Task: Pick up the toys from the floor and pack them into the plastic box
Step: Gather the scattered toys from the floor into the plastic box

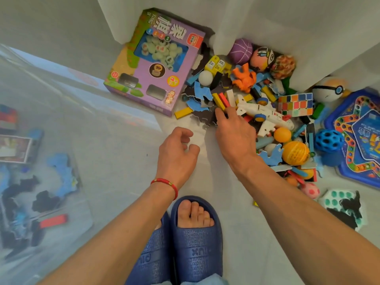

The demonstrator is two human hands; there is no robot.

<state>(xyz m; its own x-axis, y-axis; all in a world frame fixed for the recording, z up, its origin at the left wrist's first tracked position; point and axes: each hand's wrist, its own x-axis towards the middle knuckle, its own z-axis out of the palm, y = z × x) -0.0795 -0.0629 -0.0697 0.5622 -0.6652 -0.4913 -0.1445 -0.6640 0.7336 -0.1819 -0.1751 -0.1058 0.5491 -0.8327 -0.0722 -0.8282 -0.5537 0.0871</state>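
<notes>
Nearest, dark blue rubber slippers (195, 239) on the pale floor (127, 112), forearms reaching out above them. At the near left, the translucent plastic box (41, 161), with blue and black foam puzzle pieces and a red block blurred behind its wall. Just beyond the feet, the left hand (177, 150), red cord at the wrist, fingers loosely curled, holding nothing, hovering over bare floor. Beside it and slightly farther, the right hand (236, 134), reaching into the heap of mixed toys (267, 95) and pinching a small bundle of yellow, red and white domino blocks (224, 99), with the white toy aeroplane (265, 115) just beside the fingers. Farther still, the purple cardboard chess-set box (154, 62) and several balls against the white wall. Likely risks: a loose pinch on several slim blocks, letting one slide out on the way to the box; knuckles nudging the aeroplane and scattering nearby pieces; thin foam pieces underneath left behind unnoticed.
</notes>
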